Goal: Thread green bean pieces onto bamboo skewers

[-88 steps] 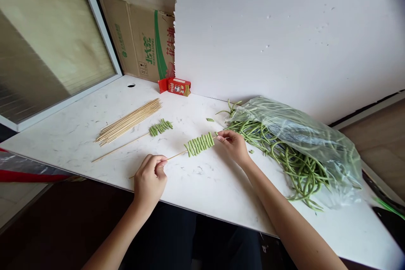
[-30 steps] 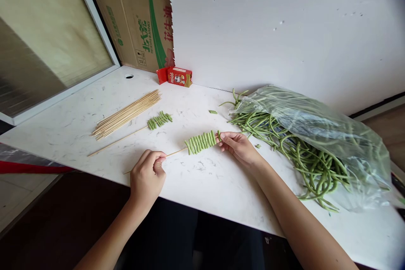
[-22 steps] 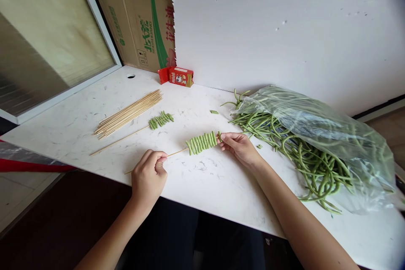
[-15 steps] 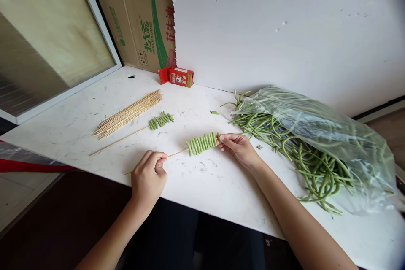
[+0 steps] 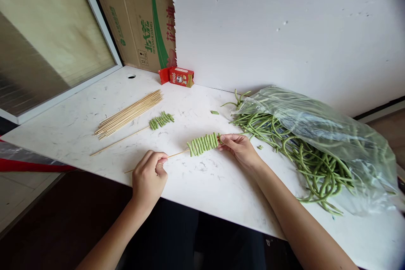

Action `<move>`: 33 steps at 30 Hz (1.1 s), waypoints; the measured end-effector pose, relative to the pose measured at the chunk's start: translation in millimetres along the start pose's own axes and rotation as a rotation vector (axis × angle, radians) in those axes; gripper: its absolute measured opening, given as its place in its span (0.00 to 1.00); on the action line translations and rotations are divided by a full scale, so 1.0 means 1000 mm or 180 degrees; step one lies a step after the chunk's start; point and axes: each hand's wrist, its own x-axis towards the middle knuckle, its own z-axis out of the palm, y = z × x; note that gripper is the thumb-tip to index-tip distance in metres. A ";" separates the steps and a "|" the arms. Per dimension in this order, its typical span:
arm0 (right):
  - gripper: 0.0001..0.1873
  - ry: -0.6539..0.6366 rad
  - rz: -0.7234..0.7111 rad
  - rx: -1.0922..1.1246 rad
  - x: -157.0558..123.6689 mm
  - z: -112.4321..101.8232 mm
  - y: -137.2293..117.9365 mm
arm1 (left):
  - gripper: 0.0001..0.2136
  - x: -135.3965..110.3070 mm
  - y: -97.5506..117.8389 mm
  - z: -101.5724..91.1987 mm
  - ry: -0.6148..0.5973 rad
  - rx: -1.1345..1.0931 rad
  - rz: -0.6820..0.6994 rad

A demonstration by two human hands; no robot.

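Observation:
My left hand (image 5: 149, 177) is closed around the lower part of a thin wooden skewer (image 5: 177, 153), whose blunt end sticks out behind the fist. Short green bean pieces (image 5: 203, 144) sit side by side across the skewer's far part. At its tip, my right hand (image 5: 237, 148) pinches a green bean, mostly hidden by the fingers; a thin green length shows beyond the hand. Behind them on the table lies another skewer (image 5: 120, 141) with a cluster of bean pieces (image 5: 162, 120) at one end.
A bundle of bare skewers (image 5: 129, 114) lies at the left. Long green beans (image 5: 316, 164) spill from a clear plastic bag (image 5: 335, 135) at the right. A small red box (image 5: 181, 76) stands at the back before a cardboard box (image 5: 136, 21). A loose bean piece (image 5: 214, 112) rests mid-table.

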 end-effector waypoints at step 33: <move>0.14 -0.0157 0.0019 0.0169 -0.004 0.002 -0.001 | 0.11 0.001 0.002 -0.001 0.0001 -0.0133 -0.0067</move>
